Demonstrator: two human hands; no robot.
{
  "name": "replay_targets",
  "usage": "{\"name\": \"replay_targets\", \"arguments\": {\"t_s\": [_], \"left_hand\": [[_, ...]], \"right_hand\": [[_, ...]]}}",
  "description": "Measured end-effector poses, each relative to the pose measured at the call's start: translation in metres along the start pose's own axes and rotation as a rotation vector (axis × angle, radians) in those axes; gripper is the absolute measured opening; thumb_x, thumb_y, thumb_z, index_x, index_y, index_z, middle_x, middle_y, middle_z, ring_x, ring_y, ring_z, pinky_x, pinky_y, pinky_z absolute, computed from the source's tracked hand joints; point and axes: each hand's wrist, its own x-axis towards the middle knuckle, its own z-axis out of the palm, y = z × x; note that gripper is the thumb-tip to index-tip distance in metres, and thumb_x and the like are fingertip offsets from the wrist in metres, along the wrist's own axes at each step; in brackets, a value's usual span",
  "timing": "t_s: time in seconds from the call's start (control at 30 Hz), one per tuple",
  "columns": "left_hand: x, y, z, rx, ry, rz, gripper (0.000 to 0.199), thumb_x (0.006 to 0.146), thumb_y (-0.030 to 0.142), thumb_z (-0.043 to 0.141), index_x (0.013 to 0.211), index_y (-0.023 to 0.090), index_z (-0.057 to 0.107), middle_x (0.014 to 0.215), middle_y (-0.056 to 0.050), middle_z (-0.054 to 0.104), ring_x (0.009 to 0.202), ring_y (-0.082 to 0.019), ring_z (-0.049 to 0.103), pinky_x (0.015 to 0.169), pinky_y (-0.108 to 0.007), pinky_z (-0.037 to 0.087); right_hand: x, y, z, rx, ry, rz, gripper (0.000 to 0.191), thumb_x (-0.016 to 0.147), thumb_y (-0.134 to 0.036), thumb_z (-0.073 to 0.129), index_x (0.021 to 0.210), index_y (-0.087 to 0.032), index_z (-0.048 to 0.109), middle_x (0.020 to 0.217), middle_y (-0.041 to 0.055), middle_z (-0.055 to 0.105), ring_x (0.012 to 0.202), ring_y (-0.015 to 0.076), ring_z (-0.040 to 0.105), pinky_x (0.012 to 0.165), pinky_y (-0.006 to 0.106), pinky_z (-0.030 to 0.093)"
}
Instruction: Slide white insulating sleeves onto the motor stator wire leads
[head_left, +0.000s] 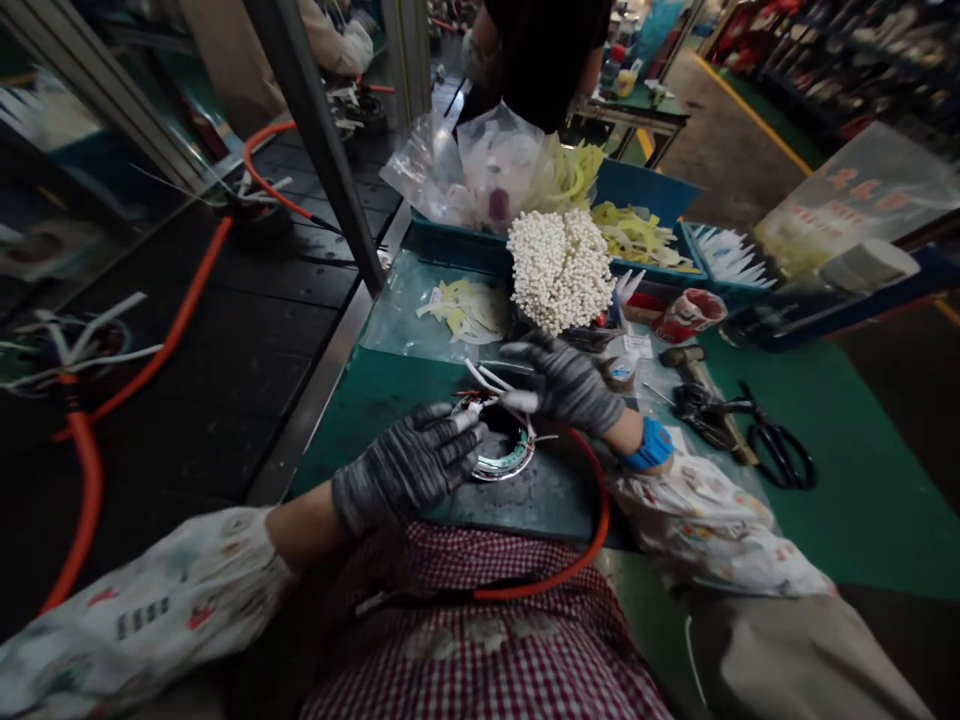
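Note:
A ring-shaped wound part, like a motor stator [508, 466], lies on the dark work mat in front of me, with thin wires and white sleeves [487, 378] rising from its far side. My left hand [409, 465], in a grey striped glove, rests with fingers stretched against the ring's left edge. Over the ring's far right side is my right hand [574, 385], gloved too, thumb and forefinger apart beside the white sleeves; some fingers are hidden. An orange cable [600, 500] curves from the ring's right side down across my checked apron.
Behind the ring stands a bundle of white tubes [561, 268]. Yellowish strips [472, 310] lie on plastic at the left. Black scissors [780, 450], a hammer [694, 365] and a red tape roll [690, 312] lie right. A metal post [322, 150] rises left; other people work beyond.

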Motion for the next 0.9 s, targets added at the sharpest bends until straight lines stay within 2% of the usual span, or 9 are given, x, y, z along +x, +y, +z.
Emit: {"name": "replay_targets", "arguments": {"t_s": [0.17, 0.27, 0.37, 0.47, 0.6, 0.67, 0.73, 0.83, 0.9], "left_hand": [[-0.011, -0.006, 0.029, -0.053, 0.083, -0.045, 0.018, 0.111, 0.036, 0.063, 0.121, 0.027, 0.076, 0.135, -0.001, 0.08, 0.144, -0.023, 0.062, 0.129, -0.046, 0.043], [-0.01, 0.0, 0.036, -0.036, 0.052, -0.098, 0.016, 0.11, 0.032, 0.063, 0.11, 0.028, 0.078, 0.128, 0.0, 0.082, 0.143, -0.021, 0.062, 0.13, -0.043, 0.042], [-0.008, 0.02, 0.043, 0.009, 0.026, -0.294, 0.018, 0.109, 0.026, 0.061, 0.109, 0.027, 0.079, 0.128, -0.001, 0.082, 0.132, -0.019, 0.068, 0.125, -0.04, 0.048], [-0.001, 0.041, 0.05, 0.071, 0.091, -0.453, 0.013, 0.104, 0.023, 0.065, 0.103, 0.025, 0.078, 0.106, -0.002, 0.084, 0.117, -0.023, 0.073, 0.117, -0.045, 0.055], [0.006, 0.048, 0.05, 0.12, 0.186, -0.427, 0.016, 0.106, 0.031, 0.065, 0.093, 0.025, 0.073, 0.094, -0.001, 0.082, 0.108, -0.025, 0.074, 0.108, -0.045, 0.06], [0.005, 0.043, 0.048, 0.091, 0.179, -0.401, 0.018, 0.107, 0.027, 0.06, 0.095, 0.026, 0.074, 0.1, 0.001, 0.083, 0.111, -0.023, 0.073, 0.111, -0.043, 0.059], [0.0, 0.037, 0.047, 0.048, 0.147, -0.382, 0.02, 0.105, 0.022, 0.057, 0.098, 0.028, 0.075, 0.108, 0.001, 0.084, 0.116, -0.022, 0.071, 0.115, -0.042, 0.056], [-0.007, 0.031, 0.048, 0.018, 0.115, -0.352, 0.019, 0.103, 0.023, 0.059, 0.102, 0.029, 0.077, 0.114, -0.001, 0.082, 0.121, -0.024, 0.07, 0.117, -0.046, 0.054], [-0.008, 0.029, 0.047, -0.004, 0.082, -0.324, 0.017, 0.104, 0.028, 0.06, 0.106, 0.029, 0.077, 0.115, -0.003, 0.081, 0.124, -0.025, 0.069, 0.116, -0.048, 0.055]], "right_hand": [[0.042, 0.003, -0.007, -0.343, 0.186, 0.175, 0.02, 0.099, -0.035, 0.073, 0.114, -0.023, 0.078, 0.149, 0.0157, 0.068, 0.144, 0.0424, 0.055, 0.123, 0.071, 0.04], [0.067, 0.009, 0.008, -0.274, 0.24, 0.251, 0.017, 0.102, -0.022, 0.065, 0.117, -0.019, 0.074, 0.15, 0.0149, 0.067, 0.15, 0.0365, 0.051, 0.13, 0.067, 0.034], [0.068, 0.01, 0.013, -0.127, 0.306, 0.218, 0.01, 0.1, -0.023, 0.068, 0.108, -0.02, 0.074, 0.14, 0.0147, 0.073, 0.142, 0.0362, 0.058, 0.127, 0.066, 0.04], [0.048, 0.003, -0.004, 0.109, 0.303, 0.125, 0.006, 0.097, -0.024, 0.07, 0.1, -0.024, 0.075, 0.124, 0.0125, 0.079, 0.123, 0.0344, 0.072, 0.117, 0.062, 0.055], [0.008, -0.015, -0.049, 0.498, 0.389, 0.161, 0.011, 0.099, -0.027, 0.073, 0.109, -0.027, 0.075, 0.106, 0.0058, 0.082, 0.1, 0.0255, 0.08, 0.092, 0.047, 0.069], [-0.014, -0.026, -0.071, 0.682, 0.514, 0.266, 0.025, 0.092, -0.026, 0.084, 0.116, -0.028, 0.076, 0.097, 0.0029, 0.082, 0.083, 0.0223, 0.08, 0.07, 0.038, 0.067], [-0.036, -0.039, -0.084, 0.726, 0.522, 0.368, 0.016, 0.094, -0.031, 0.084, 0.109, -0.029, 0.078, 0.087, 0.0013, 0.08, 0.064, 0.0183, 0.073, 0.055, 0.033, 0.06], [-0.066, -0.055, -0.079, 0.639, 0.3, 0.432, 0.013, 0.099, -0.041, 0.081, 0.098, -0.029, 0.077, 0.084, 0.0008, 0.079, 0.063, 0.0182, 0.072, 0.055, 0.033, 0.061], [-0.081, -0.064, -0.062, 0.514, 0.286, 0.429, 0.016, 0.102, -0.045, 0.075, 0.101, -0.029, 0.075, 0.088, 0.0022, 0.079, 0.073, 0.0208, 0.075, 0.064, 0.037, 0.066]]}}
